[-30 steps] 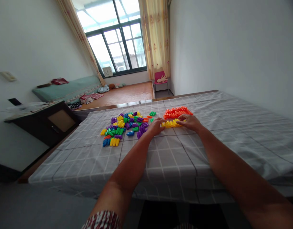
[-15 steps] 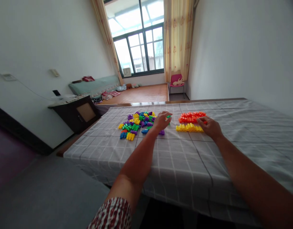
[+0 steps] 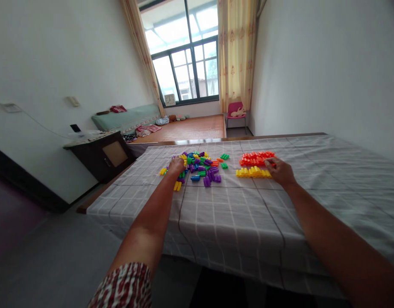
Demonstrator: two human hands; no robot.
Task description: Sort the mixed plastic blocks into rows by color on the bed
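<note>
As the head view reaches me, my left hand (image 3: 177, 164) bends over the left side of the mixed pile (image 3: 200, 161), its grip hidden, so I cannot tell what it holds. A hasty drag there could scatter blocks across the checked cloth (image 3: 229, 214) on the bench (image 3: 83, 208). My right hand (image 3: 280, 171) looks narrow at the right end of the yellow row (image 3: 250, 172), beside the orange rows (image 3: 256, 158); whether it pinches anything, I cannot tell. A bump could skew them. My 2 forearms (image 3: 154, 222) stretch forward, well apart.
</note>
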